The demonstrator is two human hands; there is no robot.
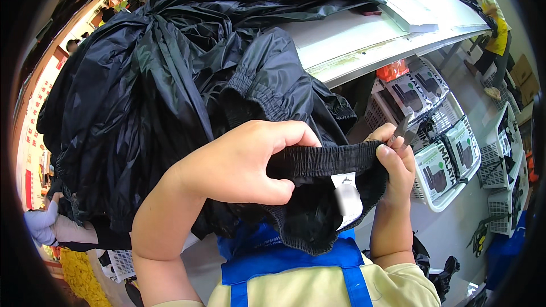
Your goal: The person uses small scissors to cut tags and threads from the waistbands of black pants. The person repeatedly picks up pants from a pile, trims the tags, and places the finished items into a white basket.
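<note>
A black elastic-waisted garment (324, 161) is stretched between my hands in front of my body, its round opening facing me. My left hand (242, 162) is closed on the left side of the waistband, thumb inside the opening. At the right end of the band, my right hand (398, 165) pinches the elastic between thumb and fingers. Small metal thread snips (404, 128) stick out from the fingers of that right hand. A white label (347, 202) hangs inside the waistband. Behind my hands lies a large heap of shiny black garments (165, 74) with gathered elastic edges.
A white table (341, 48) extends to the far right, with papers on it. White plastic baskets (438, 202) holding packaged goods stand on the floor at right. More baskets (503, 162) are beyond them. Another person (492, 34) is at the upper right. Yellow material (82, 276) lies at lower left.
</note>
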